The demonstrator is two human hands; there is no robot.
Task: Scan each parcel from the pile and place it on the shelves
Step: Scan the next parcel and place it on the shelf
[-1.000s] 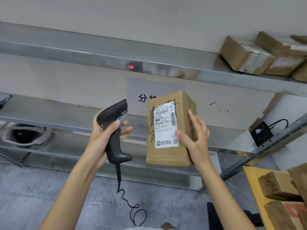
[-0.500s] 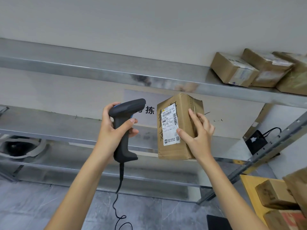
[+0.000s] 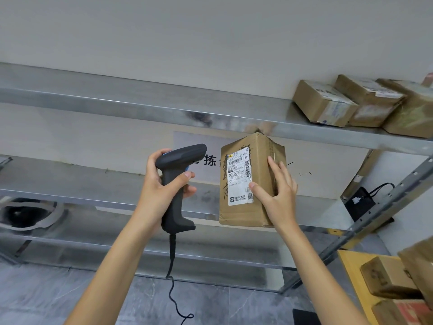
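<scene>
Two metal shelves run across a pale wall: the upper shelf (image 3: 140, 106) crosses the whole view, and the lower shelf (image 3: 70, 184) sits below it, with a further metal level near the grey marbled floor (image 3: 46, 299). On the far right of the upper shelf, three cardboard boxes (image 3: 351, 104) sit side by side, touching. A white sign (image 3: 199, 148) with black characters is fixed to the wall between the shelves; the scanner and the parcel cover most of it, so only one character reads plainly. At the left, a dark round opening (image 3: 23, 214) in a metal ring lies low down, its nature unclear. A black device (image 3: 358, 202) with a cable rests at the right end of the lower shelf. At the lower right, more boxes (image 3: 389, 280) lie on a yellow surface (image 3: 356, 277), cut off by the frame edge.

The left hand (image 3: 161, 191) has its fingers wrapped round the grip of a black scanner (image 3: 178, 184), whose coiled cable (image 3: 173, 277) hangs down. Its head points right toward the parcel (image 3: 253, 179), which the right hand (image 3: 278, 195) holds upright in the air between the two shelves, thumb on the white label (image 3: 239, 177) and fingers curled round the right face. The label's small print is too fine to read.
</scene>
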